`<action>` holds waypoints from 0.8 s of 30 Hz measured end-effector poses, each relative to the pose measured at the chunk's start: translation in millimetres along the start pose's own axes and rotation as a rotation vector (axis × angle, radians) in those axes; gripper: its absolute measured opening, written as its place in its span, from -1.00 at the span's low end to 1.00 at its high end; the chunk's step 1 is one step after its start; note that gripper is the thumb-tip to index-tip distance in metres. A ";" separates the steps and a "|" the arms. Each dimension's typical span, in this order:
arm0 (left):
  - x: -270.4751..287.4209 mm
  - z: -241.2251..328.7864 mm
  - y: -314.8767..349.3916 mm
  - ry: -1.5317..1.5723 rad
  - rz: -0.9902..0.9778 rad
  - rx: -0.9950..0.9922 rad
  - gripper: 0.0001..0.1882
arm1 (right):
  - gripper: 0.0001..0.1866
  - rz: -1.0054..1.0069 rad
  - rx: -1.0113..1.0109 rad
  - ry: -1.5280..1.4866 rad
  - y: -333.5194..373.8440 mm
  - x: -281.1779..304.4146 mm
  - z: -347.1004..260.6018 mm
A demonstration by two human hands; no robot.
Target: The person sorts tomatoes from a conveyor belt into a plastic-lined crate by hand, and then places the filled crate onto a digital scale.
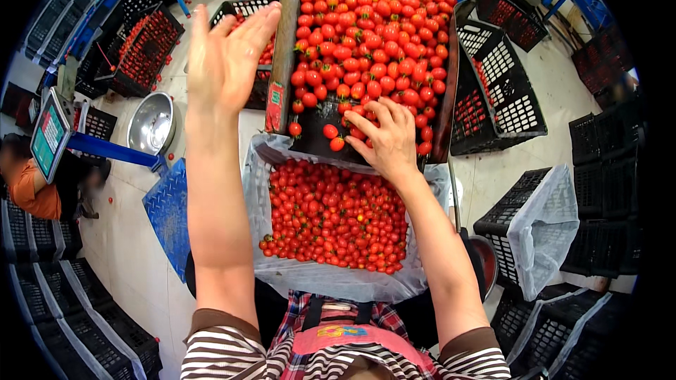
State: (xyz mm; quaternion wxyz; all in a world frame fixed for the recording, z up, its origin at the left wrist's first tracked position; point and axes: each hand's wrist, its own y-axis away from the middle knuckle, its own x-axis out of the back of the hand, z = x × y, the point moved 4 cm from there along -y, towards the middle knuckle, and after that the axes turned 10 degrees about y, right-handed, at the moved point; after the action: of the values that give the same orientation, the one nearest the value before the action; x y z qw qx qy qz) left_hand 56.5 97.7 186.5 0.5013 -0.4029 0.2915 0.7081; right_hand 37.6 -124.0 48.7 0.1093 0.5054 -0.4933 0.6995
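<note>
Small red cherry tomatoes cover a sloping dark chute in front of me. My left hand is lifted beside the chute's left wall, palm showing and fingers stretched out, with nothing in it. Over the chute's lower end my right hand rests with spread, slightly bent fingers among the tomatoes. A few loose ones lie just left of its fingertips on the bare dark surface. Below the chute's lip stands a crate lined with clear plastic, filled with more cherry tomatoes.
A steel bowl, a blue textured plate and a screen on a blue arm are at the left. Black crates holding tomatoes flank the chute. A plastic-lined crate stands at the right. Another person is at the far left.
</note>
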 end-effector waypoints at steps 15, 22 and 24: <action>269.0 -238.9 144.9 -2.055 0.061 0.553 -0.06 | -0.53 -0.029 -0.030 0.005 0.9 -2.1 2.8; 230.8 -333.3 231.4 -2.132 -0.857 0.516 -0.20 | -0.53 -0.016 -0.015 0.015 -1.3 0.4 0.3; 216.9 -335.3 264.5 -2.132 -1.151 0.605 -0.29 | -0.53 -0.020 -0.015 0.017 -1.1 -0.2 -0.2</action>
State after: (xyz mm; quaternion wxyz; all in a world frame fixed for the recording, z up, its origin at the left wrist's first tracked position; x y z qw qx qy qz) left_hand -137.5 -159.8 -167.7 0.7969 0.4336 -0.3272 0.2645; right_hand 38.3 -123.2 49.2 0.1241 0.5036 -0.4925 0.6989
